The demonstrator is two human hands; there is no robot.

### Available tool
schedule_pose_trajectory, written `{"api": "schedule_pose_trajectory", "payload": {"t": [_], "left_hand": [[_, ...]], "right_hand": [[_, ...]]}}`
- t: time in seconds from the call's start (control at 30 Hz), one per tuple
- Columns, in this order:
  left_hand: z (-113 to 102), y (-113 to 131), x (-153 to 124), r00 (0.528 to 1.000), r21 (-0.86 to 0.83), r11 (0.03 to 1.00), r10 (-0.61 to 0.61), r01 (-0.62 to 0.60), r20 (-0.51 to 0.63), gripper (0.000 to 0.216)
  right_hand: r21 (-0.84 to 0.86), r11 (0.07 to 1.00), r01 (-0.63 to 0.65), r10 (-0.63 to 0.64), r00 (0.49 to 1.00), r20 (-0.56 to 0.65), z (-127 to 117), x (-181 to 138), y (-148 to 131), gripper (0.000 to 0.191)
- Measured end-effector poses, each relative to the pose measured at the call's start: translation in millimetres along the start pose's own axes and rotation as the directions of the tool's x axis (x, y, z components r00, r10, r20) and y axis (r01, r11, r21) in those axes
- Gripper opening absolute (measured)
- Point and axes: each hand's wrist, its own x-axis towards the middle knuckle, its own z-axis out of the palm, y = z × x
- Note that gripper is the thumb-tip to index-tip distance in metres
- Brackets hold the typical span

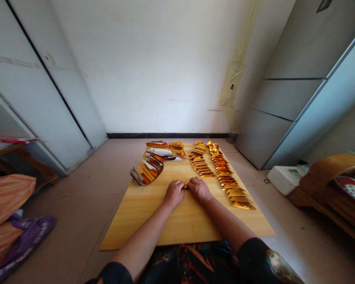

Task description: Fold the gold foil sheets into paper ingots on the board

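My left hand (174, 192) and my right hand (199, 189) meet over the middle of the wooden board (144, 221). Their fingers are closed on a small piece of gold foil paper (185, 187), most of which is hidden. Beyond my right hand runs a short row of folded gold foil papers (199, 161). A longer row of folded gold foil papers (227, 179) slants down the board's right side. At the far left of the board lies a curved stack of gold foil sheets (149, 169), with a white roll (159, 151) behind it.
A white wall (154, 79) stands behind the board, with a grey refrigerator (281, 94) at the right. A wooden chair (322, 181) and a white box (284, 179) are at the right edge. Orange bags (8, 201) and a purple bag (32, 232) lie on the left.
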Motion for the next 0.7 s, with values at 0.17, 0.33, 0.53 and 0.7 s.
{"api": "schedule_pose_trajectory", "payload": {"t": [0.17,0.33,0.53,0.7], "left_hand": [[-3,-1,1,0.999,0.096,0.994,-0.051,0.051,0.001,0.020],[-8,-1,2,0.991,0.190,0.974,-0.131,0.125,0.019,0.023],[-11,4,4,0.976,0.243,0.949,-0.214,0.199,0.035,0.022],[-14,9,5,0.957,0.263,0.925,-0.289,0.273,0.021,0.020]], "right_hand": [[0.116,0.993,-0.034,0.040,0.998,-0.049,11,3,9,0.021],[0.187,0.977,-0.103,0.115,0.992,-0.055,12,2,10,0.015],[0.226,0.953,-0.200,0.221,0.973,-0.072,9,-1,3,0.010],[0.217,0.944,-0.250,0.262,0.965,-0.027,4,3,-1,0.015]]}}
